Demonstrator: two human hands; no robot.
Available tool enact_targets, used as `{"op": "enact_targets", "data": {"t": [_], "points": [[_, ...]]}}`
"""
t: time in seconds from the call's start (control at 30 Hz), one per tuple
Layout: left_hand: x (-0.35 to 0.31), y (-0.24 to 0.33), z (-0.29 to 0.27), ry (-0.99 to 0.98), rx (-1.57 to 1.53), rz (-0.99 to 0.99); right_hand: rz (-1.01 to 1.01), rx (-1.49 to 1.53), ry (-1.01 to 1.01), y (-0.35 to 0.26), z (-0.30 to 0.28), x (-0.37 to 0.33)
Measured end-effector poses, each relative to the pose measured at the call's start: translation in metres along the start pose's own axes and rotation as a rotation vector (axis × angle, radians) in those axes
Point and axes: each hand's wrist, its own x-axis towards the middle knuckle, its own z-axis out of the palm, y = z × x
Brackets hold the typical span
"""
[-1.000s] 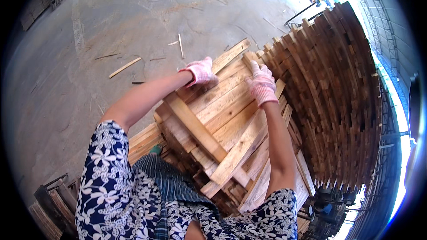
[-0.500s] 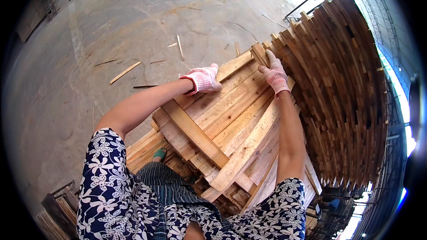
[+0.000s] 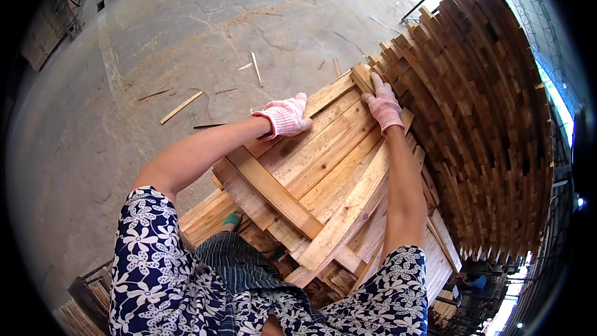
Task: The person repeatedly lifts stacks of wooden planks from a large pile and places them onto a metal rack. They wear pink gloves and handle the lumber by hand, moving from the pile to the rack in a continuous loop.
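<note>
My left hand (image 3: 286, 116), in a pink and white knitted glove, is closed over the outermost plank (image 3: 329, 96) at the far edge of a layer of pale wooden boards (image 3: 329, 155). Farther right, my right hand (image 3: 384, 106) wears a matching glove. Its thumb and fingers grip a short wooden strip (image 3: 362, 78) lying crosswise over the boards' far right end. A second crosswise strip (image 3: 273, 194) rests across their near left end. One longer board (image 3: 348, 211) slants over the layer beside my right forearm.
A tall stack of brown boards (image 3: 479, 130) rises close on the right, its ends uneven. More planks (image 3: 208, 211) lie low at the left, by a foot in a green shoe (image 3: 232, 219). Wood offcuts (image 3: 181, 107) are scattered on the concrete floor (image 3: 186, 37).
The view has shifted slightly. The short strip under my right hand now sits flatter across the board ends. My left hand stays on the outermost plank.
</note>
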Motion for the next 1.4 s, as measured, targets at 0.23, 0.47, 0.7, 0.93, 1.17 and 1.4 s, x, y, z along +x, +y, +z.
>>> {"op": "enact_targets", "data": {"t": [0.23, 0.47, 0.7, 0.93, 1.17, 1.4], "points": [[-0.003, 0.008, -0.006, -0.039, -0.002, -0.052, 0.004, -0.047, 0.017, -0.017, 0.003, -0.001], [0.009, 0.007, 0.000, -0.060, 0.005, -0.073, 0.083, -0.082, -0.087, -0.023, -0.012, -0.011], [-0.033, 0.077, -0.015, 0.071, 0.151, 0.217, -0.101, 0.000, 0.266, 0.047, -0.051, -0.165], [-0.061, 0.169, 0.061, -0.171, -0.035, 0.234, 0.483, 0.071, 0.067, 0.052, 0.018, -0.310], [-0.068, 0.181, 0.060, -0.061, -0.136, 0.298, 0.616, 0.430, 0.240, 0.055, 0.008, -0.303], [-0.079, 0.194, 0.098, -0.296, 0.088, 0.243, 0.668, 0.229, 0.206, 0.032, 0.031, -0.294]]}}
